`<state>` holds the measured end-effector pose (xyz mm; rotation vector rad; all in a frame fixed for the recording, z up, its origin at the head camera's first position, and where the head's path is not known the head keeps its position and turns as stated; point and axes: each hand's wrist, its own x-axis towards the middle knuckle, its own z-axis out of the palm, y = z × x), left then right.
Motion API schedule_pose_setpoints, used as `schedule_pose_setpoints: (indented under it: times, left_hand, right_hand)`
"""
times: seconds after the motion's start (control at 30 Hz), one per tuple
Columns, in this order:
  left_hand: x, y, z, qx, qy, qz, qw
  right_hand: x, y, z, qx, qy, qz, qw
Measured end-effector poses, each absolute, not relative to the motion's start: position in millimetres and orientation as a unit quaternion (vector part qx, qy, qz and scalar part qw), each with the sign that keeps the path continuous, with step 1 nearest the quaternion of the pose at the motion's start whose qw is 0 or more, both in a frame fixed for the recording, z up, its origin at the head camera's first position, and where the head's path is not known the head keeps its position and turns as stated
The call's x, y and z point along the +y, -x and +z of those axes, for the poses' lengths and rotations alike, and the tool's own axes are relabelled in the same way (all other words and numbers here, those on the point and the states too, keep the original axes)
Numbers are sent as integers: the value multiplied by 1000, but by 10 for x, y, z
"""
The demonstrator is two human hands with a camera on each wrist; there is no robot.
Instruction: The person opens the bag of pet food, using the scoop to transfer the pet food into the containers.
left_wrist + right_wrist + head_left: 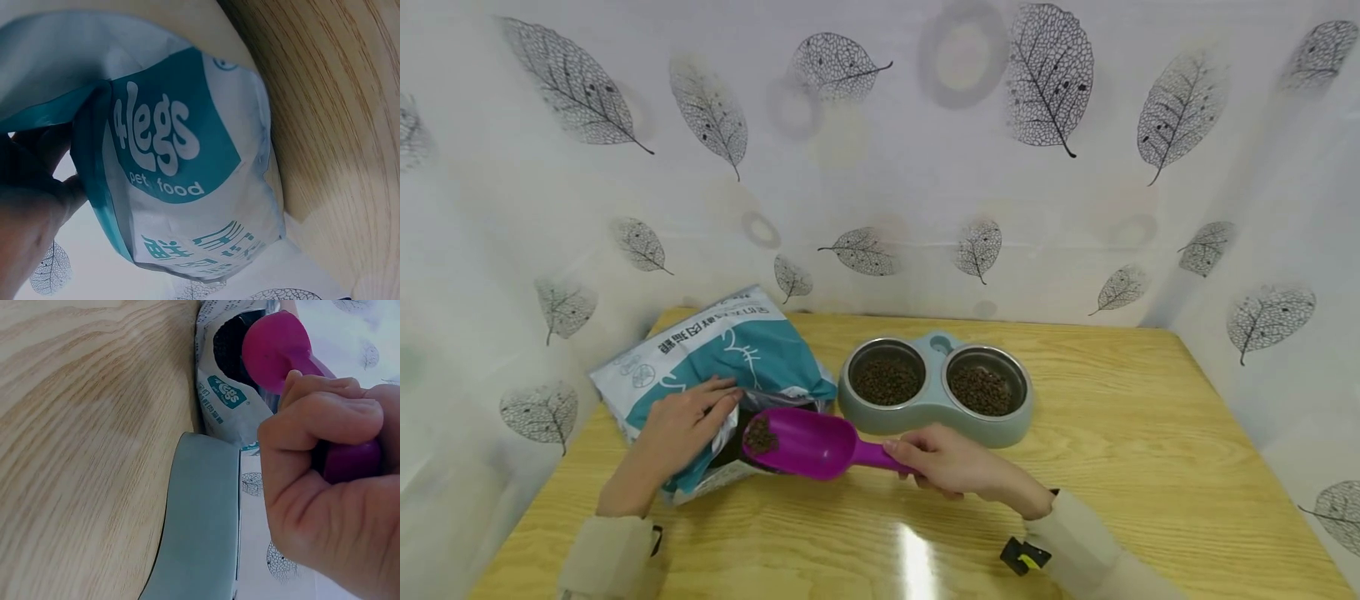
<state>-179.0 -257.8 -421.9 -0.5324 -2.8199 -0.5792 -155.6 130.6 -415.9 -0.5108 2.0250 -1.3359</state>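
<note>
In the head view my right hand [957, 460] grips the handle of a magenta scoop [820, 442], held level at the mouth of a pet food bag [786, 354]. Some brown kibble [761, 435] lies in the scoop's far end. The teal and white bag rests on its side, its dark opening facing the scoop. My left hand [683, 425] holds the bag by the edge of its opening; in the left wrist view the thumb and fingers [47, 150] are on either side of a fold. The right wrist view shows fingers curled round the scoop handle [353, 461].
A grey-green double feeder [895, 421] stands right of the bag. Its left steel bowl [851, 367] and right steel bowl [1024, 392] both contain kibble. A leaf-patterned curtain [895, 183] encloses the back and sides of the wooden table [1120, 467].
</note>
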Motion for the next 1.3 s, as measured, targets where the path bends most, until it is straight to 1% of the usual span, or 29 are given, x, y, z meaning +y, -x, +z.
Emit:
schedule_pose_setpoints:
  times: [0.5,0.7,0.83,0.97,1.07,1.3]
  left_hand:
    - [-2568,1769,-4231,-958,182,-191,112]
    - [-2568,1769,-4234,-959,180,-189,109]
    - [-2566,1774,-4231,-960,177,-189,105]
    - [-2562,1774,-4227,-961,175,-190,102]
    - [-2559,1772,-4222,-961,173,-190,101]
    - [-2558,1765,-4201,-958,180,-197,102]
  right_hand:
    - [1499,1563,-4162,735,197,-570,311]
    - [1610,1562,-4129,751,205,-556,289]
    - [1780,1552,-4069,758,200,-558,270]
    - [2041,1544,-3970,777,171,-553,247]
    - [2277,1536,-3875,804,130,-535,226]
    - [2819,1502,-3671,886,33,-440,141]
